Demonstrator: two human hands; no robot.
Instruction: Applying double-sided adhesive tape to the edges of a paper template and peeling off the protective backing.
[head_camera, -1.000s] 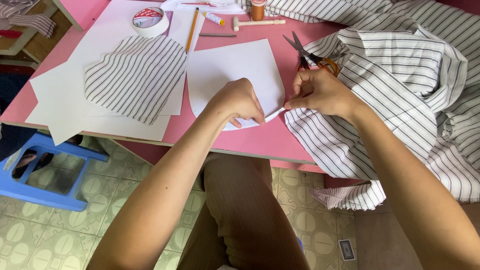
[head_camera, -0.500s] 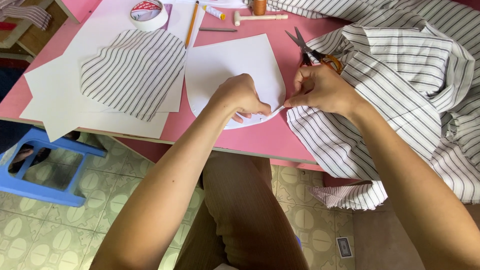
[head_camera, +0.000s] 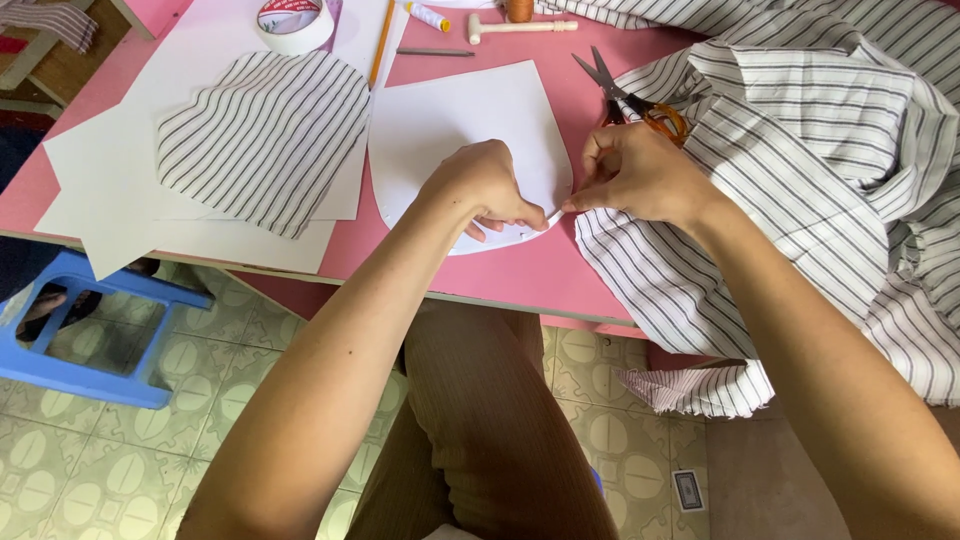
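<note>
**Q:** What has changed since a second ago?

**A:** Barely anything: both hands stay at the lower right edge of the white, shield-shaped paper pattern (head_camera: 470, 130), which seems a little nearer the camera. The left hand (head_camera: 485, 185) presses down on the paper with fingers curled. The right hand (head_camera: 640, 175) has its grip pinched together on a small white sliver (head_camera: 553, 214) at the paper's edge; whether that is tape or a paper strip cannot be told.

**Q:** How far along does the work look?

**A:** Part-way, judging by the layout. One cut piece of grey-and-white striped fabric (head_camera: 265, 135), matching the pattern's rounded shape, already lies on large white paper sheets (head_camera: 120, 160). The big striped cloth (head_camera: 830, 170) on the right is loose and rumpled, partly hanging off the edge.

**Q:** Materials and textures?

**A:** Smooth pink surface (head_camera: 520, 275); stiff matte paper; soft thin woven cloth. Orange-handled metal scissors (head_camera: 630, 95) lie just beyond the right hand, with a roll of white tape (head_camera: 293, 22), a pencil (head_camera: 381, 42) and a small wooden mallet (head_camera: 505, 27) further back.
</note>
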